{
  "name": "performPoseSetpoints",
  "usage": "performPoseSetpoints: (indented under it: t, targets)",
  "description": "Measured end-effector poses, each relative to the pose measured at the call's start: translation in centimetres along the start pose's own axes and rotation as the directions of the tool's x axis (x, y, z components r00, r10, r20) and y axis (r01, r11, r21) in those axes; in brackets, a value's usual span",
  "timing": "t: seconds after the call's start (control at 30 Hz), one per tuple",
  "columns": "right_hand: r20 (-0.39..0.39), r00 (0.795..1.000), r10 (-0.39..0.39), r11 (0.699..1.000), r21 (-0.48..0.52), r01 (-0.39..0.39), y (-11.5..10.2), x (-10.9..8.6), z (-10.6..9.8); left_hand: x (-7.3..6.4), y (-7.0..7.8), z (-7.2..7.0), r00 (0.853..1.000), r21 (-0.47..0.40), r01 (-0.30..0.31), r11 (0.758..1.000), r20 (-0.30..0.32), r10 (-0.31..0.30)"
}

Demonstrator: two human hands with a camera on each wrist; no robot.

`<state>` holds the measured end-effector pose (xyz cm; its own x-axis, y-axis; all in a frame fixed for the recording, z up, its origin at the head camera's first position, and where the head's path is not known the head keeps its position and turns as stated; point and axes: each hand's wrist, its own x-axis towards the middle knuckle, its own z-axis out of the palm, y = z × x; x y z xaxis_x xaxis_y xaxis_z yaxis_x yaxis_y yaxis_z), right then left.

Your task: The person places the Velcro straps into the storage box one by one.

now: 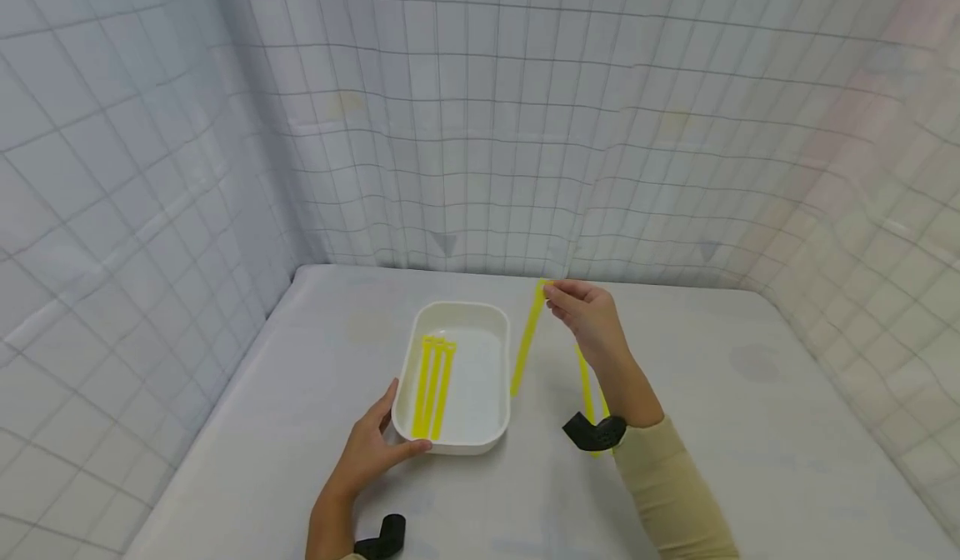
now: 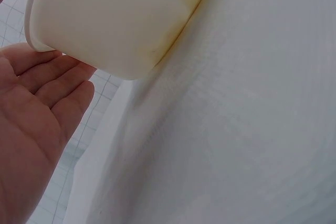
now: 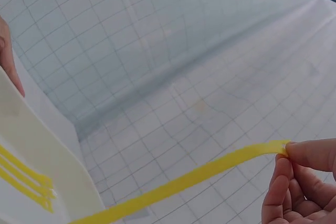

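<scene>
A white tray [image 1: 470, 377] with rounded corners stands on the table, and several yellow hook-and-loop cable ties [image 1: 432, 389] lie side by side in its left half. My left hand [image 1: 369, 452] holds the tray's near left corner, thumb at the front rim and fingers along the left wall. In the left wrist view, the other fingers [image 2: 63, 85] hang below the rim. My right hand [image 1: 592, 318] pinches one end of another yellow cable tie [image 3: 194, 180] between thumb and forefinger. This tie slants down toward the tray's right side.
More yellow cable ties [image 1: 586, 385] lie on the white-covered table [image 1: 750, 427] right of the tray, partly hidden by my right forearm. Grid-patterned sheets [image 1: 480, 127] hang behind the table and at both sides. A black wrist device [image 1: 596, 432] sits on my right wrist.
</scene>
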<state>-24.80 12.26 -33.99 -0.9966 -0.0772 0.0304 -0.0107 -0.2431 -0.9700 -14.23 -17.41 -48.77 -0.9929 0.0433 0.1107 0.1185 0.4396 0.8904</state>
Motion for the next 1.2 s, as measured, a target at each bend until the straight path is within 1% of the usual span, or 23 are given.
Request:
performPoseSetpoints:
  t: [0.1, 0.17, 0.23, 0.3, 0.37, 0.53, 0.7, 0.83, 1.0, 1.07, 1.2]
  targets:
    - [-0.006, 1.0, -0.027, 1.0, -0.006, 0.026, -0.8, -0.4, 0.4, 0.0, 0.0, 0.1, 1.0, -0.009, 0.004, 1.0, 0.007, -0.004]
    - [0.009, 0.999, -0.047, 0.999, -0.002, 0.047, -1.2, -0.6, 0.7, 0.1, 0.1, 0.0, 1.0, -0.014, 0.004, 1.0, 0.006, -0.004]
    - [0.027, 0.998, -0.055, 0.998, -0.007, 0.055, -1.1, -0.7, 1.1, 0.1, 0.2, 0.0, 1.0, -0.026, 0.001, 1.0, 0.006, -0.001]
    - [0.05, 0.998, -0.05, 0.999, -0.012, 0.051, -0.5, -0.6, 1.6, 0.1, 0.2, -0.1, 1.0, -0.038, -0.006, 0.999, 0.006, 0.006]
    - [0.064, 0.998, -0.031, 0.998, -0.044, 0.033, 0.5, -0.6, 2.2, 0.1, 0.3, -0.1, 1.0, -0.046, -0.016, 0.999, 0.007, 0.016]
    - [0.063, 0.998, 0.028, 0.995, -0.097, -0.022, 3.3, -0.3, 3.7, 0.1, 0.1, -0.1, 1.0, -0.018, -0.022, 1.0, 0.006, 0.022]
    - [0.061, 0.996, 0.06, 0.994, -0.096, -0.054, 4.9, -0.5, 5.0, 0.0, 0.0, -0.1, 1.0, 0.003, -0.013, 1.0, -0.002, 0.013]
    - [0.054, 0.995, 0.08, 0.995, -0.065, -0.076, 5.5, -0.9, 5.5, 0.0, 0.0, -0.1, 1.0, -0.001, -0.016, 1.0, 0.006, 0.016]
    - [0.055, 0.99, 0.128, 0.991, -0.054, -0.125, 6.7, -0.9, 6.0, 0.0, 0.2, -0.1, 1.0, 0.011, 0.004, 1.0, 0.009, -0.004]
    - [0.05, 0.989, 0.142, 0.988, -0.063, -0.139, 7.4, -0.6, 6.0, 0.0, 0.3, -0.1, 1.0, 0.007, 0.013, 1.0, 0.012, -0.013]
    - [0.023, 0.989, 0.149, 0.982, -0.12, -0.145, 8.6, 0.3, 6.0, 0.1, 0.3, 0.0, 0.999, -0.009, 0.024, 1.0, 0.021, -0.023]
